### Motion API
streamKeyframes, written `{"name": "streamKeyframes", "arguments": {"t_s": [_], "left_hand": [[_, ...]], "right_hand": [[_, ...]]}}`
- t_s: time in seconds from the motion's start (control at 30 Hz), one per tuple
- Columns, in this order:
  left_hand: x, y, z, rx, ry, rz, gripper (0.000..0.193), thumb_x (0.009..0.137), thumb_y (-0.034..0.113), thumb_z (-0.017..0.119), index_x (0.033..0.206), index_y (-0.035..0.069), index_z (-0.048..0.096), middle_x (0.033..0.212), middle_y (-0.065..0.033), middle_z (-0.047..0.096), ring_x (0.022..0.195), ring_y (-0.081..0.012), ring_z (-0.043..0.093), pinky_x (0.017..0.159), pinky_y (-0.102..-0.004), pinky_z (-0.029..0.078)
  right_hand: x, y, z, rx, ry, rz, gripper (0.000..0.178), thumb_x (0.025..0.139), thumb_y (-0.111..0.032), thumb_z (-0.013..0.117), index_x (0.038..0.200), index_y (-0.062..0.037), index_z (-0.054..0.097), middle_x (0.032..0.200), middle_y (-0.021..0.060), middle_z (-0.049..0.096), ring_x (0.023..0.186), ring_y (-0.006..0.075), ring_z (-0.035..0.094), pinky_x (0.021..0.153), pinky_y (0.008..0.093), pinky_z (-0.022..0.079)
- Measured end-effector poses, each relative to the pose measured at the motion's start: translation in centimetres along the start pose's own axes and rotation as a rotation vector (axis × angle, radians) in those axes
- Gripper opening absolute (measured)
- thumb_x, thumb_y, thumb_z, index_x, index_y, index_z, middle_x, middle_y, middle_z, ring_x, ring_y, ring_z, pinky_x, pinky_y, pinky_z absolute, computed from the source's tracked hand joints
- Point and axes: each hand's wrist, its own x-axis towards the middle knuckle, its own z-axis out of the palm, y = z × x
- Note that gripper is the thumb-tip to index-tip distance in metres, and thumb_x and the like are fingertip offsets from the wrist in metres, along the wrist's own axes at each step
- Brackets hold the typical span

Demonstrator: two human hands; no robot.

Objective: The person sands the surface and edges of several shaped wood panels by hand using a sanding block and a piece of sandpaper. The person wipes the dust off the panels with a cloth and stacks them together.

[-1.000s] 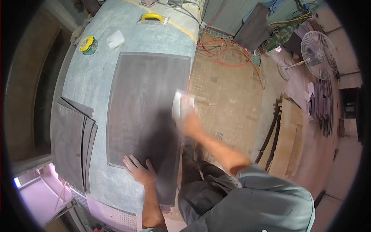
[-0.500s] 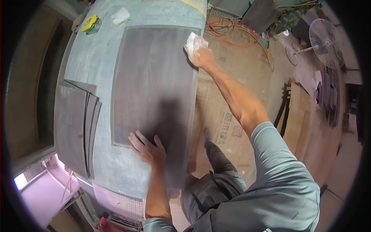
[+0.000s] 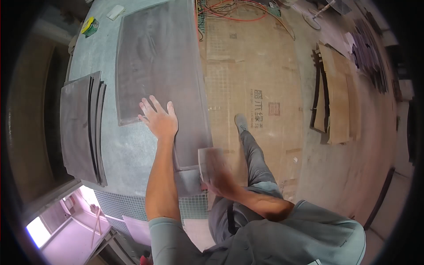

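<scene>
A large dark grey-brown board (image 3: pixel 159 57) with a thin border lies flat on the pale blue-green worktable (image 3: pixel 128 150). My left hand (image 3: pixel 160 121) rests on the board's near part, fingers spread and nothing in them. Low at the board's near right corner is my right hand (image 3: pixel 219 172), smeared by motion. It grips a pale flat pad (image 3: pixel 203 161), which looks like a sanding pad, beside the board's right edge. Whether the pad touches the board, I cannot tell.
Several dark panels (image 3: pixel 77 128) are stacked at the table's left. A yellow-green tub (image 3: pixel 89 27) and a white block (image 3: pixel 115 12) sit at the far left. Brown cardboard (image 3: pixel 234 79) covers the floor on the right, with orange hoses (image 3: pixel 243 15) beyond and leaning boards (image 3: pixel 338 92) farther right.
My right hand has swept from the board's far right corner back to its near right end, still gripping the pad. My left hand stays on the board. The view has shifted.
</scene>
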Motion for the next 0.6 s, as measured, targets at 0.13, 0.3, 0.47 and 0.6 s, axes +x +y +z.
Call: {"name": "streamKeyframes", "arguments": {"t_s": [0.13,0.3,0.47,0.6], "left_hand": [[-2.2,-0.3,0.2,-0.086,0.051,0.062,0.075,0.113,0.047,0.056,0.170,0.002,0.040,0.178,-0.0253,0.032,0.166,-0.0429,0.027,0.134,-0.0629,0.021],[-2.8,-0.3,-0.6,-0.117,0.092,0.034,0.075,0.107,0.043,0.064,0.167,0.002,0.045,0.177,-0.0241,0.035,0.166,-0.0423,0.029,0.134,-0.0619,0.024],[-2.9,-0.1,-0.9,-0.154,0.073,0.020,0.073,0.107,0.039,0.065,0.167,0.003,0.046,0.174,-0.0254,0.039,0.163,-0.0455,0.033,0.133,-0.0628,0.025],[-2.5,0.0,-1.4,-0.215,0.033,0.040,0.074,0.104,0.035,0.068,0.166,0.002,0.045,0.176,-0.0268,0.036,0.164,-0.0478,0.031,0.132,-0.0643,0.023]], "right_hand": [[0.3,0.5,0.7,-0.075,0.060,-0.030,0.096,0.090,-0.029,0.078,0.165,0.0153,0.036,0.173,0.0353,0.034,0.163,0.0492,0.034,0.130,0.0584,0.034],[17.2,4.1,-2.3,-0.146,0.222,-0.052,0.089,0.093,-0.030,0.075,0.160,0.0182,0.042,0.167,0.0365,0.045,0.161,0.0459,0.040,0.129,0.0557,0.035],[37.9,11.5,-4.8,-0.218,0.294,-0.117,0.080,0.103,-0.038,0.065,0.160,0.0139,0.043,0.166,0.0363,0.045,0.156,0.0501,0.042,0.127,0.0533,0.039],[52.5,15.9,-9.0,-0.314,0.344,-0.125,0.081,0.102,-0.047,0.061,0.153,0.0147,0.048,0.158,0.0321,0.054,0.151,0.0457,0.048,0.126,0.0509,0.039]]}}
